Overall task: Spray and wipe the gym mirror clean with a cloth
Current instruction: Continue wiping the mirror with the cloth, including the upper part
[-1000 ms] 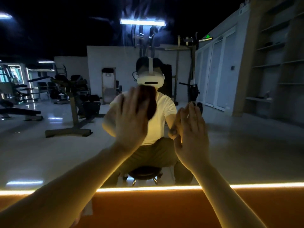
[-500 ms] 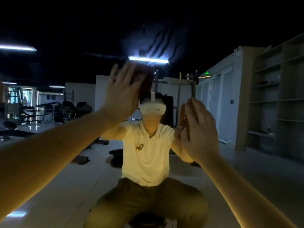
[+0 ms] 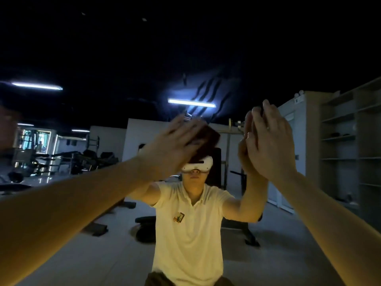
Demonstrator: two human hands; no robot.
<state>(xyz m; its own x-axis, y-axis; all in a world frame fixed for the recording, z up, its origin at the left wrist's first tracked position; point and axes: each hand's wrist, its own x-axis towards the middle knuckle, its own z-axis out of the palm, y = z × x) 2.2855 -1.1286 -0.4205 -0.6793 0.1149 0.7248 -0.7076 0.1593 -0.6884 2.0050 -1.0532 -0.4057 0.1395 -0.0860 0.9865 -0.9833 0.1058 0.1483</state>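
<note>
Left hand [image 3: 171,149] slid rightward, cloth [image 3: 204,141] beneath it.

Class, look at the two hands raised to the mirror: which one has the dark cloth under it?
The left hand, its straight fingers pressing the dark cloth; the right hand is flat and holds nothing.

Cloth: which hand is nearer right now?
Left. The left hand lies flat on the dark cloth, with its fingers pressing over it. The right hand is raised open to the cloth's right, clear of it.
</note>
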